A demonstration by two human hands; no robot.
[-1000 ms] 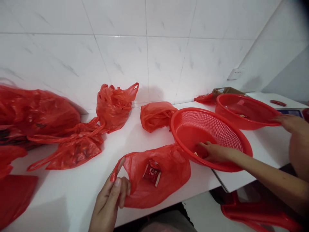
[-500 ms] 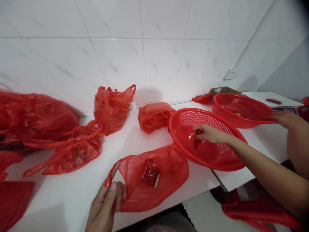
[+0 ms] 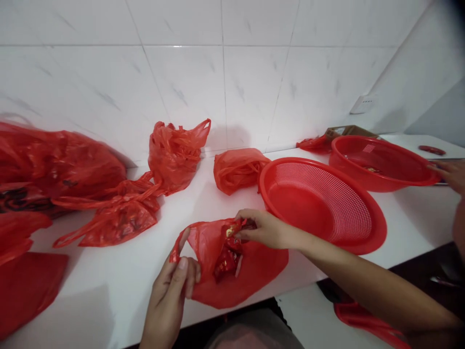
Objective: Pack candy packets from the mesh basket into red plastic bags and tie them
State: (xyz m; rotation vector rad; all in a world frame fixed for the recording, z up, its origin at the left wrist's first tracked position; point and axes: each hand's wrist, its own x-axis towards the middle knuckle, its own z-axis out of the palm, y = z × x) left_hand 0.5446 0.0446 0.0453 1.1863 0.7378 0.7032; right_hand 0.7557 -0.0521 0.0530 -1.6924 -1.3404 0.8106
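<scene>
My left hand [image 3: 179, 276] pinches a handle of a thin red plastic bag [image 3: 261, 281], holding its mouth spread over the table. Small red wrapped packets [image 3: 227, 261] lie inside the bag. At the bag's mouth, my right hand [image 3: 259, 228] has its fingers closed round a shiny red packet with a gold part [image 3: 232, 230], just above the others. A red basket with perforated sides [image 3: 323, 194] stands right behind my right forearm, and no packets show in it.
A second red basin [image 3: 385, 165] stands at the far right, with another person's hand [image 3: 452, 174] at its rim. Filled red bags [image 3: 178, 157] line the wall and left side. A crumpled red bag [image 3: 240, 169] sits behind mine. A cardboard box [image 3: 350, 131] is at the back.
My right hand has moved left from over the perforated basket to the bag, carrying the packet. My left hand still holds the handle. The view has shifted slightly.
</scene>
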